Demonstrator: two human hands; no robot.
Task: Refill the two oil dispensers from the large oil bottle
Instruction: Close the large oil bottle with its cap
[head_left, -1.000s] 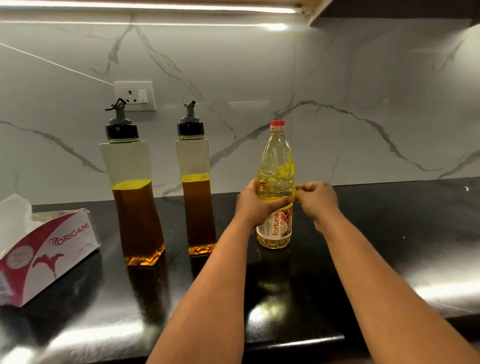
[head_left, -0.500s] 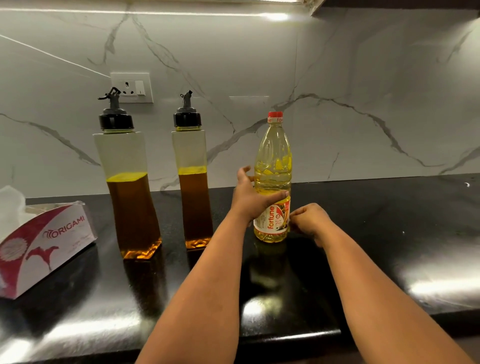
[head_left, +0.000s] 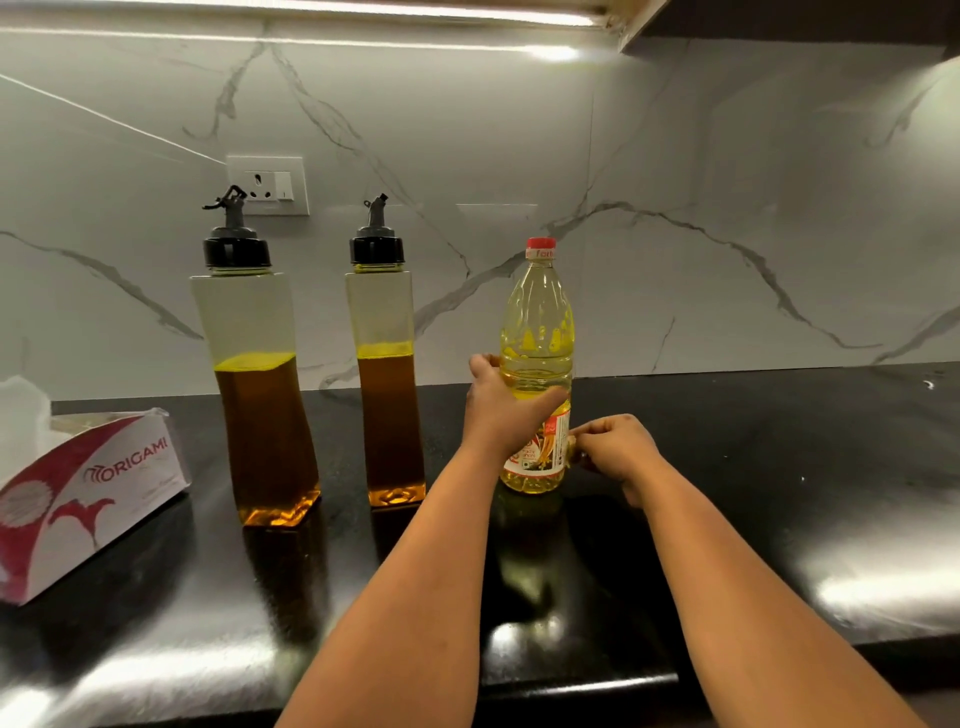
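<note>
The glossy black stone table (head_left: 779, 519) carries everything. Near its left edge lies a white-and-red cardboard tissue box (head_left: 88, 499) with paper poking out. The left hand (head_left: 501, 410) wraps round the middle of the clear plastic oil bottle with pale yellow oil and a red cap (head_left: 537, 332), thumb across the front. The right hand (head_left: 613, 447) has its fingers curled, pinching at the edge of the bottle's label; half a second ago it sat about as low, and a second ago it was higher, at the bottle's waist. The bottle stands upright on the table. To its left stand two tall square clear dispensers, the nearer left dispenser (head_left: 260, 395) and the right dispenser (head_left: 387, 384), each about half full of amber oil, with black spout caps. Behind is a white marble wall with a switch socket (head_left: 270, 184).
</note>
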